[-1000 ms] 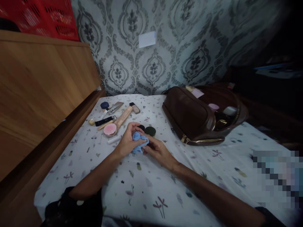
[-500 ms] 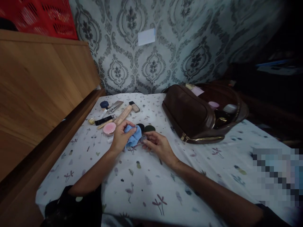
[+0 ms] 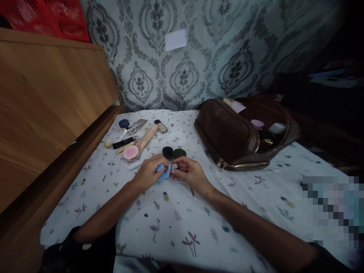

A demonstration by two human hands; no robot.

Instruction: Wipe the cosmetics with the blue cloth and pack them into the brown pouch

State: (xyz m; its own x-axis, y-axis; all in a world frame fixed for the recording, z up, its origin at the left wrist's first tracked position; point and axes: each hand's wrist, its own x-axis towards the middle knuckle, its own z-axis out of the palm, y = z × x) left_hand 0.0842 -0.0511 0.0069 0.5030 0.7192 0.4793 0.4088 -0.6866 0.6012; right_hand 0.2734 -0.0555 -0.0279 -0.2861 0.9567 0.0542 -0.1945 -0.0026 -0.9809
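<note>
In the head view, my left hand (image 3: 148,173) is closed around a crumpled blue cloth (image 3: 164,175). My right hand (image 3: 192,175) pinches a small pale, see-through piece (image 3: 174,167) whose kind I cannot make out; the cloth meets its left side. Just beyond my fingers stand a black-topped round jar (image 3: 167,152) and a dark green round lid or container (image 3: 179,153). To the left of my left hand lie a pink round compact (image 3: 131,152) and a white tube (image 3: 135,165), partly covered by the hand.
Further left lie a beige tube (image 3: 148,136), a black tube (image 3: 123,143), a foundation bottle (image 3: 160,126) and a blue-lidded jar (image 3: 124,123). An open brown bag (image 3: 227,132) holding cosmetics stands at the right. A wooden cabinet (image 3: 54,79) borders the left side.
My left hand has turned over and bunched the blue cloth closer to the piece in my right hand, so less cloth shows. The black-topped jar is more visible. The view has tilted slightly.
</note>
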